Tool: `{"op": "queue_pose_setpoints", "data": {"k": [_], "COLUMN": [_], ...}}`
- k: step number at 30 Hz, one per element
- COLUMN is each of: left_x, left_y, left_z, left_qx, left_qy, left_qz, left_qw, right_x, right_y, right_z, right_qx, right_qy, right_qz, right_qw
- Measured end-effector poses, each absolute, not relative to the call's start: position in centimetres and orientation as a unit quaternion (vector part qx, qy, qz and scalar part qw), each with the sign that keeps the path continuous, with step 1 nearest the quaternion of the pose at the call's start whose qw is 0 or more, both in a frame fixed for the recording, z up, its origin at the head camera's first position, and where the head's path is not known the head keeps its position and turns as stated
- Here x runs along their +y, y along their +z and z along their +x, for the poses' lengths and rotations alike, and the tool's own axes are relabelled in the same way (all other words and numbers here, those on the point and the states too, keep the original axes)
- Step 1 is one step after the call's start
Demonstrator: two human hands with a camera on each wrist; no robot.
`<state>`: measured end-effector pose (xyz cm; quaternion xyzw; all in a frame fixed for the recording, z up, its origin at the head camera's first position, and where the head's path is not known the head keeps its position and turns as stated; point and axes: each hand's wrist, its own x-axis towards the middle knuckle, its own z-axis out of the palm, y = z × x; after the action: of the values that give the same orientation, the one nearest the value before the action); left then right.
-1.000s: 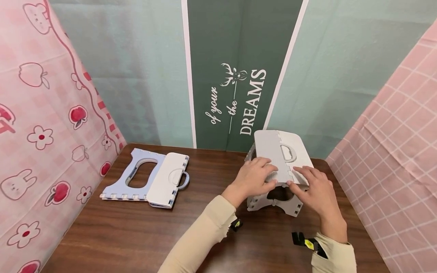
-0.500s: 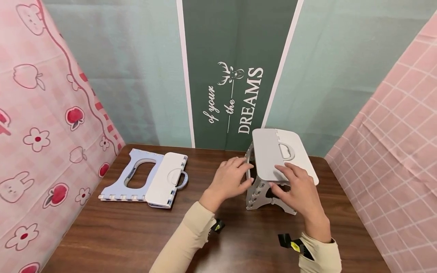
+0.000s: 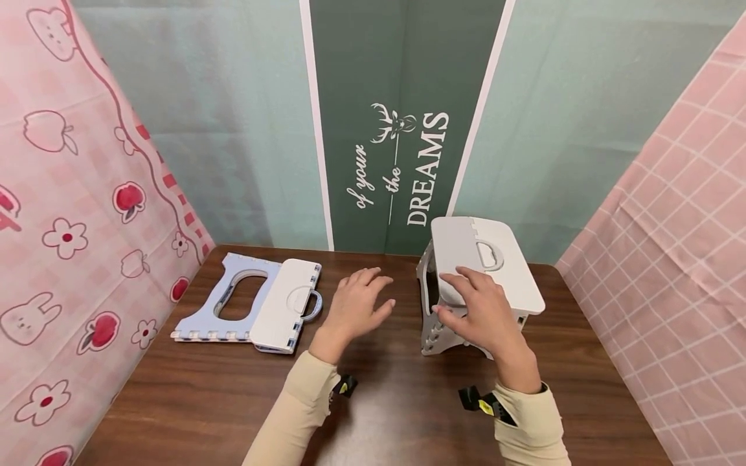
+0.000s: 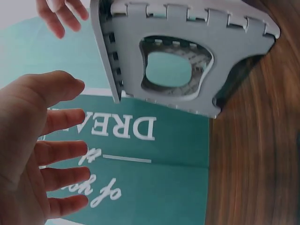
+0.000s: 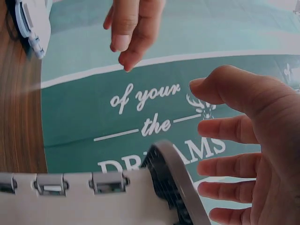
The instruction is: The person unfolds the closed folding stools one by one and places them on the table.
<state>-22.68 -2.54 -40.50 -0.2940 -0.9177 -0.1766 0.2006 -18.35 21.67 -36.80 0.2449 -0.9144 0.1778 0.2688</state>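
A grey and white folding step stool [image 3: 519,259] stands unfolded at the right of the table, its handle lying in the top. My right hand [image 3: 480,310] is over the near edge of its top, fingers spread and relaxed; the right wrist view shows the fingertips apart from the stool [image 5: 84,197]. To the left my left hand [image 3: 355,304] hovers above the table, fingers loosely spread and nothing in them. Left of that hand a blue and white folding stool [image 3: 233,317] lies folded flat, its loop handle pointing toward the hand.
The brown wooden table [image 3: 396,401] ends at the back against a green cloth [image 3: 402,65] with white lettering. Pink patterned cloths hang at the left [image 3: 87,194] and right [image 3: 688,226]. A black band with a camera sits at each wrist.
Both hands have come off the grey and white stool's top and moved left. The left hand travelled farther, toward the folded blue stool. Both stools stay in place.
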Motion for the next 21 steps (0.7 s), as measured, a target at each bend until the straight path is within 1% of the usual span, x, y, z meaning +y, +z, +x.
{"op": "queue_pose_setpoints", "data": {"k": [7,13,21], "left_x": [-4.8,-6.9,-9.4], "left_y": [-41.4,-42.6,-44.1], "left_z": [-22.8,-22.8,-22.4], "left_qx": [-0.924,-0.928,-0.938], "left_qy": [-0.173,-0.173,-0.170], "left_qz": [-0.269,-0.250,-0.226], "left_qw": [0.211,0.218,0.199], "right_x": [20.1,18.9,17.8], "right_y": [-36.8,-37.0,-37.5], "right_z": [-18.6,-19.1,-19.5], "right_qx": [-0.909,-0.907,-0.909], "right_qy": [0.185,0.202,0.207], "right_qz": [0.268,0.285,0.293], "right_qw": [0.262,0.234,0.212]}}
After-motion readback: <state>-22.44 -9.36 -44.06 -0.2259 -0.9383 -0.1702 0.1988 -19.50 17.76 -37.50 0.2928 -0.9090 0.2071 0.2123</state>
